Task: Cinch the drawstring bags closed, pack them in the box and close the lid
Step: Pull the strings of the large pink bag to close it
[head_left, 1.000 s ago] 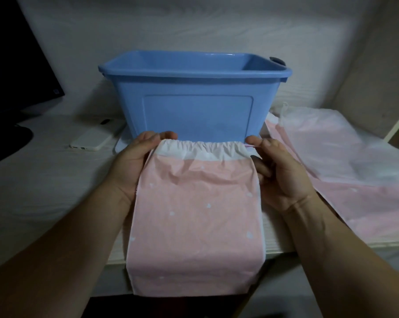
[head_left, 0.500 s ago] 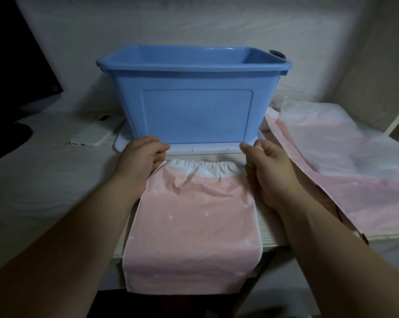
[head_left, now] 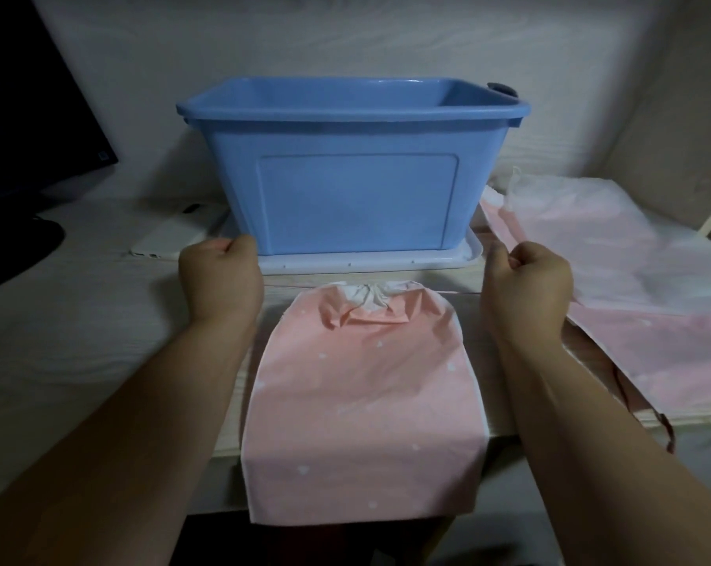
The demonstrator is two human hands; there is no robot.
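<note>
While drawing outward on either side of the pink drawstring bag (head_left: 362,402), keeps the left grip (head_left: 223,279) and the right grip (head_left: 527,288) fisted, each curled round a thin cord (head_left: 456,292) that runs taut from the neck. Pulls in opposite directions, judging by the straight line of the cords, so as to pucker the mouth shut. Holds both fists low, near the table (head_left: 80,320), probably to keep the bag flat.

Lies flat on the table just in front of the blue box (head_left: 358,206), neck toward it, bottom end hanging over the near edge. Shows pale pink with small white dots and a white band at the top, now bunched into a tight, wrinkled knot with creases fanning down into the body. Looks thin, light and apparently empty.

Stands open on its white lid (head_left: 448,261), ready for packing. Waits with further bags (head_left: 591,255) spread uncinched at the right; a phone (head_left: 170,243) at the left.
</note>
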